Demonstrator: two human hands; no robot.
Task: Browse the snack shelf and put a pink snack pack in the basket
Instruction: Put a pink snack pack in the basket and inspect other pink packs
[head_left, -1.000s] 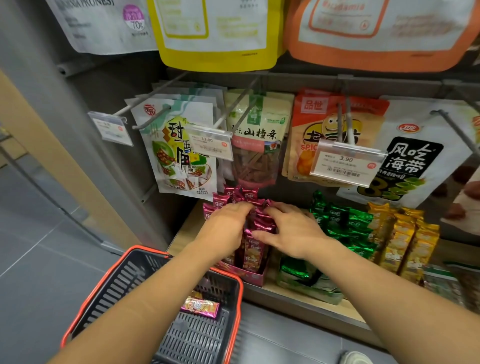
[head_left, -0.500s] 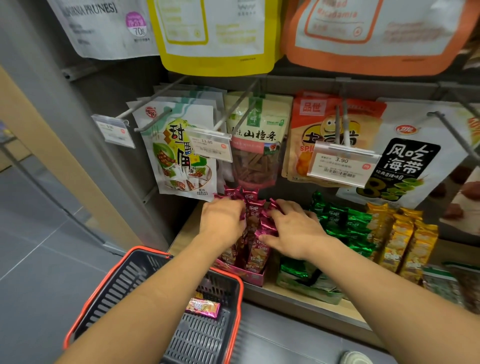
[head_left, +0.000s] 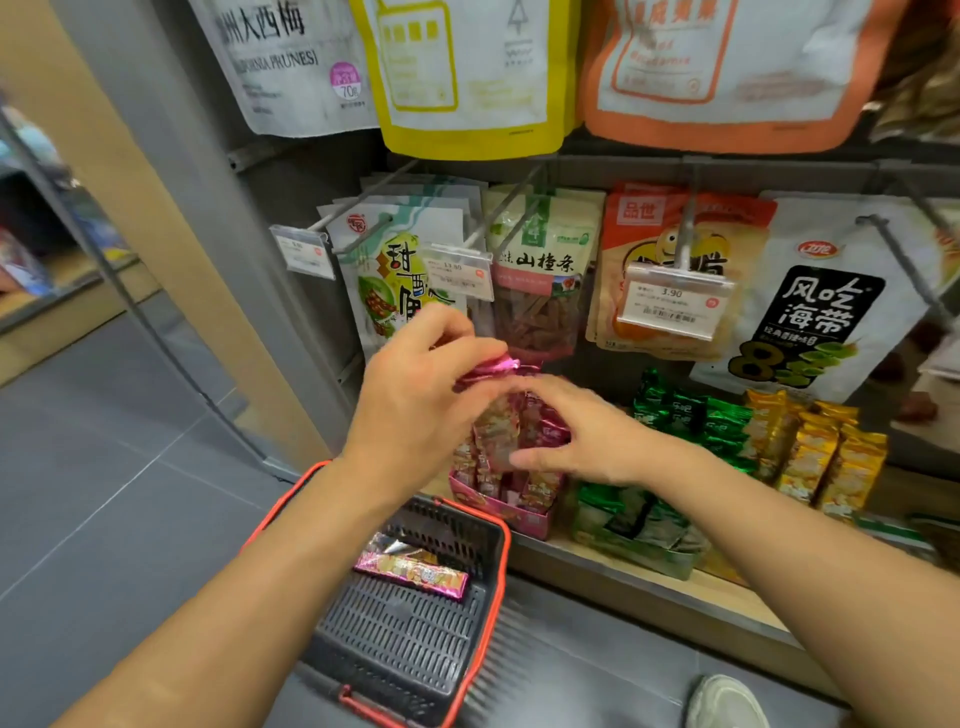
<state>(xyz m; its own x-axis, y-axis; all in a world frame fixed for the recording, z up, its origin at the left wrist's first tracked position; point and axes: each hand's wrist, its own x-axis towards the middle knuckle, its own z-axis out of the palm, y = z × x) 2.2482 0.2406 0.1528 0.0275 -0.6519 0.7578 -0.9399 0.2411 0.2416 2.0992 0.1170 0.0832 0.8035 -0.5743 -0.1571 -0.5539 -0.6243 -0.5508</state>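
Along the shelf edge (head_left: 675, 595), with open floor (head_left: 104, 493) to the left, our left hand (head_left: 415, 400) pinched one pink pack (head_left: 488, 366) above its box (head_left: 501, 509), our right hand (head_left: 587, 439) lay spread on the other packs (head_left: 545, 423), and a second pink pack (head_left: 415, 571) lay in the basket (head_left: 497, 597).

The left hand (head_left: 415, 405) hides most of its pinched pink snack pack (head_left: 488, 366). The right hand (head_left: 592, 436) may or may not grip the boxed packs (head_left: 540, 488). The price tag (head_left: 672, 306) small print is blurred.
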